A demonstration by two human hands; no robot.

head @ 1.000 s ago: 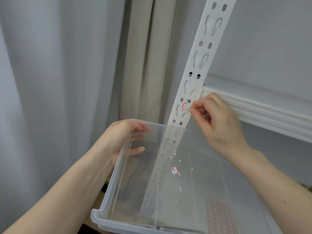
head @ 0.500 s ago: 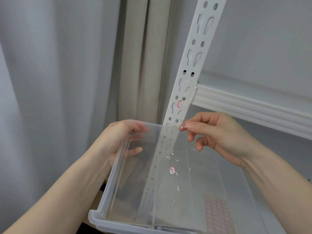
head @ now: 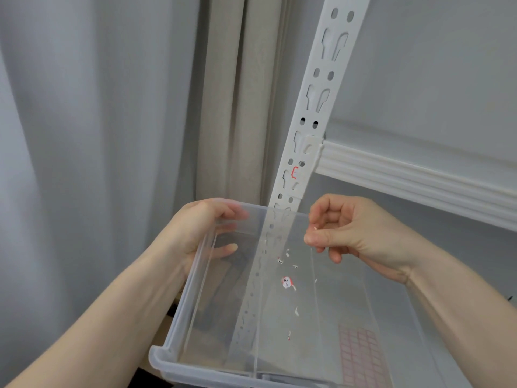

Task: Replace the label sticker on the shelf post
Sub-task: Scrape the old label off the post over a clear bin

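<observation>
Head view: shelf post (head: 313, 113) bottom blurred behind bin (head: 179, 326).

- Our left hand (head: 195, 233) reached in from the lower left on a bare forearm; its fingers curled over a rim at the top and the thumb lay lower, gripping.
- Our right hand (head: 352, 233) came in from the lower right, wrist bent, fingers curled toward the palm.
- Our right thumb and forefinger tips (head: 313, 238) were pinched together; a tiny white fleck showed there.
</observation>
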